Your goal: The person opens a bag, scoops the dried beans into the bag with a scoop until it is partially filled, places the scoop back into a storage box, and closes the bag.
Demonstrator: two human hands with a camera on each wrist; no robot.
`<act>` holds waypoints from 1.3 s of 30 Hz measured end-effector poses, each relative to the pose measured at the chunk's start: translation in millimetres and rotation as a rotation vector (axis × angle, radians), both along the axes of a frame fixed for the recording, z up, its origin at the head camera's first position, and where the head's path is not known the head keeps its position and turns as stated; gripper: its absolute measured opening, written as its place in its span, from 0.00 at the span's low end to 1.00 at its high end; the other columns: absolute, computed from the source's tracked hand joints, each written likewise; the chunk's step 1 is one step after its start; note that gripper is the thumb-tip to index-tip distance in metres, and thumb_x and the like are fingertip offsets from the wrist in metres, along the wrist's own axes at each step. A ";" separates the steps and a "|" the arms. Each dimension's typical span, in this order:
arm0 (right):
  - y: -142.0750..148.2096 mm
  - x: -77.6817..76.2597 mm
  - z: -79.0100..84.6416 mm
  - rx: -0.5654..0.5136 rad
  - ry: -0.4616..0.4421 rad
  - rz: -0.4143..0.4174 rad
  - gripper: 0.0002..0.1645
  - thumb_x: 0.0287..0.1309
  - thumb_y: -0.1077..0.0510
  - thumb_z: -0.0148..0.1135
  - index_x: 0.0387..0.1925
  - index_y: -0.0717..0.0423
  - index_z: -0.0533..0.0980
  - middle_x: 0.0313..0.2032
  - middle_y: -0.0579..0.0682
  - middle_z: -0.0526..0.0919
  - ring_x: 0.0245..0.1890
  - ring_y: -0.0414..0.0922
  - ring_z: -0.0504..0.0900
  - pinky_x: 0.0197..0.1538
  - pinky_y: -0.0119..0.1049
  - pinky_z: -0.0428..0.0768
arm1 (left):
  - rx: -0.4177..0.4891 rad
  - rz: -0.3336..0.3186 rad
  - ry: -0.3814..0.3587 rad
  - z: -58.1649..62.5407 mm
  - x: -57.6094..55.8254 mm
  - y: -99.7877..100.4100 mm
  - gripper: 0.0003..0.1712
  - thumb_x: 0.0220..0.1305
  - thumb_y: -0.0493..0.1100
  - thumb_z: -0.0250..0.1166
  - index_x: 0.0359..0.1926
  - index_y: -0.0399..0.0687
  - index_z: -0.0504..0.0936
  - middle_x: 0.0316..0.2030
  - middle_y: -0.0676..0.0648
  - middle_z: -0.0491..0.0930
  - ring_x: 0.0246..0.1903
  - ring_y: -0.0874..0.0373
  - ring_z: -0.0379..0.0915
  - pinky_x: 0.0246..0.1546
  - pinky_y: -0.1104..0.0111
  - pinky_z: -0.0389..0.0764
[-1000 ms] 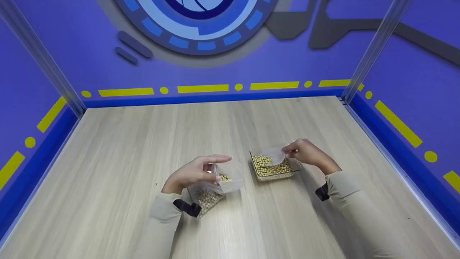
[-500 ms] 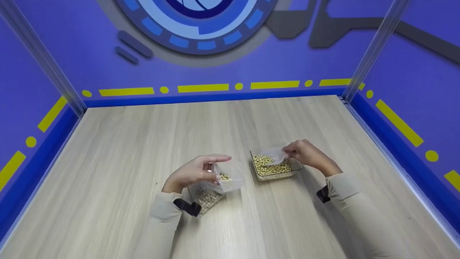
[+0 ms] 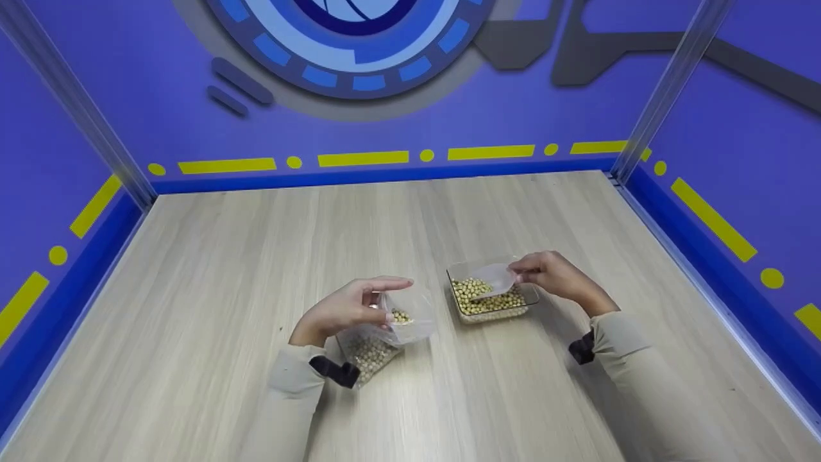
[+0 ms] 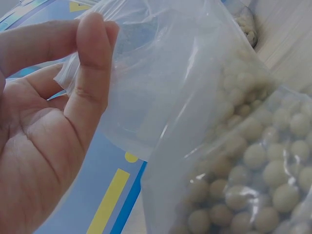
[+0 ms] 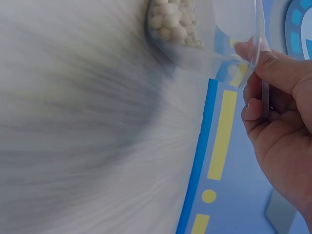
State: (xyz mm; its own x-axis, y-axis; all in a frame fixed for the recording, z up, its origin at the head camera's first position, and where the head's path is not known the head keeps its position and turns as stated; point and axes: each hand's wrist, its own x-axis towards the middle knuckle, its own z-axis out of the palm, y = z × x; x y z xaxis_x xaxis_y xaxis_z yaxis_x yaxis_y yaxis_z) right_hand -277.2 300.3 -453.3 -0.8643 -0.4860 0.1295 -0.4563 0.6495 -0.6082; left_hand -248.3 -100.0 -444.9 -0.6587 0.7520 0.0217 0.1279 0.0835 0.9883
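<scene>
The right hand and its scoop have shifted slightly rightward. The left hand pinches the mouth of a clear bag, which hangs below that hand, holding beans. A clear container of beans sits just left of the right hand, whose curled fingers grip the tilted scoop inside the container.

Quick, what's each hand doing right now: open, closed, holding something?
Left hand: closed, pinching the clear plastic bag of beans near its mouth.
Right hand: closed, gripping the translucent scoop.
</scene>
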 end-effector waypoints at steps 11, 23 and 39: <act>10.0 1.5 -2.0 -0.056 -0.103 -0.014 0.18 0.60 0.66 0.60 0.51 0.70 0.78 0.49 0.66 0.82 0.49 0.60 0.81 0.44 0.24 0.79 | 0.000 -0.012 0.022 -1.2 -0.7 0.1 0.37 0.57 0.26 0.62 0.68 0.34 0.63 0.69 0.33 0.60 0.30 0.68 0.75 0.36 0.75 0.82; 16.2 1.2 -5.0 -0.139 -0.148 -0.001 0.19 0.61 0.64 0.60 0.53 0.69 0.77 0.51 0.68 0.80 0.49 0.51 0.82 0.43 0.20 0.77 | 0.002 -0.012 0.027 -1.5 -0.9 0.3 0.37 0.56 0.25 0.63 0.68 0.34 0.64 0.69 0.34 0.60 0.31 0.68 0.75 0.37 0.75 0.82; 21.1 1.2 -6.9 -0.160 -0.209 -0.033 0.21 0.61 0.63 0.59 0.55 0.69 0.76 0.55 0.68 0.77 0.57 0.63 0.74 0.49 0.18 0.73 | 0.011 -0.006 -0.007 -1.8 -0.7 0.9 0.37 0.56 0.25 0.63 0.68 0.34 0.64 0.68 0.33 0.61 0.31 0.67 0.77 0.36 0.74 0.82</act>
State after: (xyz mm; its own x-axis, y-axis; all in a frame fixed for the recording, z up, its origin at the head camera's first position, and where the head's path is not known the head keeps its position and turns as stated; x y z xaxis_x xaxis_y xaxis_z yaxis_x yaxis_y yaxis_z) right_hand -275.9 321.5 -460.3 -0.8955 -0.4447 0.0197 -0.2903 0.5500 -0.7831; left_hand -249.0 -99.1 -446.7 -0.6546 0.7555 0.0252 0.1211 0.0719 0.9900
